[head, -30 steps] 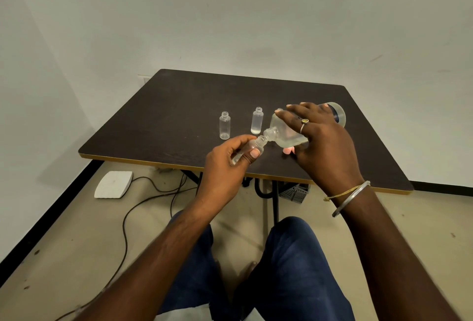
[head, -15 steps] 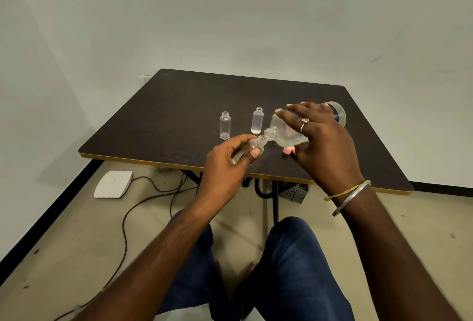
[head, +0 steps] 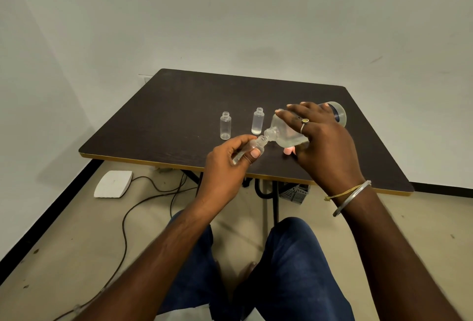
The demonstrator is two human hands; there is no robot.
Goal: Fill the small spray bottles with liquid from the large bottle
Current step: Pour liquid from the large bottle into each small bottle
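Observation:
My right hand (head: 325,146) grips the large clear bottle (head: 284,134), tipped on its side with its neck pointing left and down. Its mouth meets the open mouth of a small clear spray bottle (head: 252,148), which my left hand (head: 227,167) holds tilted above the table's front edge. Liquid shows in the lower part of the large bottle. Two more small bottles stand upright and uncapped on the dark table (head: 179,116): one (head: 225,126) to the left, and one (head: 257,121) beside the large bottle with a little liquid at its bottom.
A small pink object (head: 288,150) lies on the table under the large bottle, partly hidden. Walls stand close behind and to the left of the table. On the floor are a white pad (head: 112,184), trailing cables (head: 125,231) and a grey basket (head: 294,192) below the table.

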